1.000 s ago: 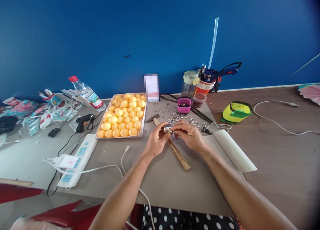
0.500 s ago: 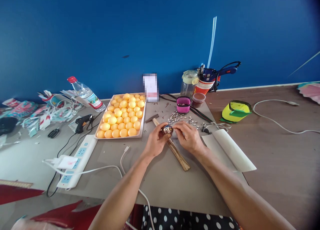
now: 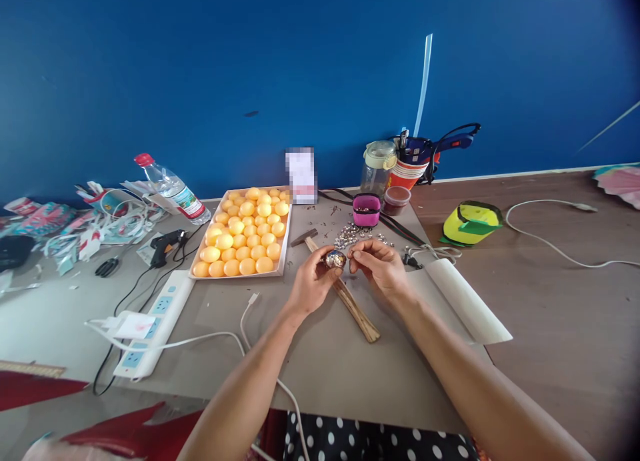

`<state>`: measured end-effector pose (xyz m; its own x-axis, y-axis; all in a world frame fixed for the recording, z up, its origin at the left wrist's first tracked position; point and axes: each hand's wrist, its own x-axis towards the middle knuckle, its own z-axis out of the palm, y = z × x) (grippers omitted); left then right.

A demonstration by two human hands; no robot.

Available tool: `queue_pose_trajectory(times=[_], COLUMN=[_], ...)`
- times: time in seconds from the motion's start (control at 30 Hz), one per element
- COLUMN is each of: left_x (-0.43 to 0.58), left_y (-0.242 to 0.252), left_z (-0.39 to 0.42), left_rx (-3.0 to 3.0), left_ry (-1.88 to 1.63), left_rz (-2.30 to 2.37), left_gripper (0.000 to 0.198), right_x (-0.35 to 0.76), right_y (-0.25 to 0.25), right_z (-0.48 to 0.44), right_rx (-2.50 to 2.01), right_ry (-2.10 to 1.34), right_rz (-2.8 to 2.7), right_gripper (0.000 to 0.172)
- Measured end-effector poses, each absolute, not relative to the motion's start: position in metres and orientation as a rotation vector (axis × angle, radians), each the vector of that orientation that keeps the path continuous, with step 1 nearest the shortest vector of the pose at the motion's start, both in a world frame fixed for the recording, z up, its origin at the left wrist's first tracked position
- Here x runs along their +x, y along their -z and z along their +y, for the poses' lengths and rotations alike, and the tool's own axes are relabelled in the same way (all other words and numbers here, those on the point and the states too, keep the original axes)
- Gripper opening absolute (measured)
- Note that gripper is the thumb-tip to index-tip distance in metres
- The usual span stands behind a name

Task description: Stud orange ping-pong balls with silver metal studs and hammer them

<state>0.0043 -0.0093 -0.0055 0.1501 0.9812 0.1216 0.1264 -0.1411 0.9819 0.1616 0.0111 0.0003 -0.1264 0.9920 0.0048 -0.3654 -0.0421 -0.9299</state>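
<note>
Between the thumb and fingers of my left hand is a small round ball covered in shiny metal pieces. Just right of it, my right hand is closed in a pinch, its fingertips a little apart from the ball. What those fingertips hold, if anything, is too small to make out. Below both hands lies a hammer with a wooden handle, its head toward the back left. Loose shiny metal pieces are scattered behind my hands, near a small purple container.
At left, a shallow box holds many orange balls. A water bottle, glue gun and white power strip lie beyond it. White paper and a yellow container are at right. A clear jar stands at the back.
My right hand has moved slightly right, so a small gap now shows between its fingertips and the ball. My left hand still holds the ball in nearly the same place.
</note>
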Motion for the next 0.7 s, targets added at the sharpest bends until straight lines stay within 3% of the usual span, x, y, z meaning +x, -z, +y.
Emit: queue_pose_trajectory(times=[0.33, 0.7], left_x=[0.003, 0.003], left_y=[-0.001, 0.009], left_z=[-0.01, -0.009], left_rx=[1.542, 1.423], left_ry=[-1.102, -1.14], left_rz=[1.201, 1.151], left_gripper=[0.046, 0.05], right_x=[0.159, 0.159], right_y=[-0.003, 0.008], right_z=[0.012, 0.012], right_rx=[-0.875, -1.011], right_ry=[-1.605, -1.252], right_rz=[-0.866, -1.281], right_gripper=[0.026, 0.014])
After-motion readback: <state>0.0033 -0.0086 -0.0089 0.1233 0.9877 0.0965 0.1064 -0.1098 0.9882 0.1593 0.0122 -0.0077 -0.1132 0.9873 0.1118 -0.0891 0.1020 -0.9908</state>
